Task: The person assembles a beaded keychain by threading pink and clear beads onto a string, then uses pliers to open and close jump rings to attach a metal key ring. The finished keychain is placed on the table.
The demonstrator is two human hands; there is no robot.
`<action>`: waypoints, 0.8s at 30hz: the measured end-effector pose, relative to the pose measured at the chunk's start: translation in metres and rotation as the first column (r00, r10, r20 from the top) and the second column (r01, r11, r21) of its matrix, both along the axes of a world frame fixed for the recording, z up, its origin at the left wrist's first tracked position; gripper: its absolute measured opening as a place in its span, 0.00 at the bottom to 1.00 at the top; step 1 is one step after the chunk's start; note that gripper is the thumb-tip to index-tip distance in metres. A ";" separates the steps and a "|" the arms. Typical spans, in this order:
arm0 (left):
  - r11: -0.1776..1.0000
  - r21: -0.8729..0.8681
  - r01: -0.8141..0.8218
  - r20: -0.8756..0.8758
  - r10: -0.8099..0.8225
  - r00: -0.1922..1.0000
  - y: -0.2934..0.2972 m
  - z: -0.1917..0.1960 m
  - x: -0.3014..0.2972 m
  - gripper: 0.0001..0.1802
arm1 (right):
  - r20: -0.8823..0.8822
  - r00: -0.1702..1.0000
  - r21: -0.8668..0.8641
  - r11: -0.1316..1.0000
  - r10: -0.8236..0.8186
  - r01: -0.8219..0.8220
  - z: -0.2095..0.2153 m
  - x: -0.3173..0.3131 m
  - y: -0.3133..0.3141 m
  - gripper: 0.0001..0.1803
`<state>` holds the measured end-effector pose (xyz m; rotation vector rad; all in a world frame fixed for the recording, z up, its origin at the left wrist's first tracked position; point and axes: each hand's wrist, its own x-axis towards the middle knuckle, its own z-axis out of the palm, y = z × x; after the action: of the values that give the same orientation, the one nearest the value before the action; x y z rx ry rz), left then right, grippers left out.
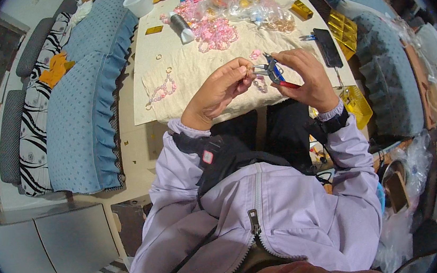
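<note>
My right hand (pixel 308 76) is wrapped round a pair of pliers (pixel 275 72) with blue and red handles, its jaws aimed left. The thumb and fingers of my left hand (pixel 221 91) pinch a tiny gold-coloured piece (pixel 250 68) at the jaw tips; its exact shape is too small to tell. Just below the jaws is a short bead strand (pixel 261 85); whether it hangs from the piece or lies on the cloth, I cannot tell. A pink bead cluster (pixel 255 54) lies beyond the pliers. Left of my hands, a pink-and-lilac beaded chain (pixel 163 91) with gold rings rests on the cloth.
Pink bead strands (pixel 216 34) heap up on the cream cloth (pixel 184 60), beside a dark spool (pixel 181 28) and clear bags (pixel 253 6). A white tub (pixel 138 4) stands far left. At right lie a phone (pixel 328 47) and a yellow basket (pixel 356 106).
</note>
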<state>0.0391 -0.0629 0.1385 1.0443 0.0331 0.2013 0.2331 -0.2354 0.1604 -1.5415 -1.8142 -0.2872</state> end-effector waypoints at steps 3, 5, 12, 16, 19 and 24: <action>0.998 -0.059 0.019 0.039 -0.016 0.999 -0.001 -0.001 0.002 0.11 | -0.044 0.999 -0.033 0.999 -0.010 0.008 -0.002 0.001 0.000 0.37; 0.994 -0.107 0.028 0.042 -0.023 0.999 -0.002 -0.002 0.003 0.11 | -0.059 0.998 -0.065 0.998 -0.022 0.018 -0.003 0.002 -0.001 0.36; 0.979 -0.203 0.033 -0.018 -0.038 0.999 -0.003 -0.002 0.003 0.09 | -0.092 0.996 -0.097 0.995 0.002 -0.011 -0.004 0.003 0.001 0.36; 0.984 -0.174 -0.019 -0.063 0.008 0.998 -0.005 -0.004 0.003 0.08 | -0.110 0.994 -0.094 0.995 0.030 -0.041 -0.003 0.003 0.001 0.36; 0.985 -0.172 -0.013 -0.065 0.002 0.998 -0.006 -0.003 0.002 0.08 | -0.113 0.993 -0.105 0.993 0.036 -0.048 -0.003 0.004 0.001 0.37; 0.987 -0.163 0.008 -0.039 -0.014 0.999 -0.006 -0.002 0.001 0.08 | -0.056 0.998 -0.083 0.996 0.034 -0.039 -0.003 0.004 0.001 0.37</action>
<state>0.0397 -0.0691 0.1368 0.8856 0.0790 0.1645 0.2368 -0.2345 0.1578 -1.5568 -1.8302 -0.1515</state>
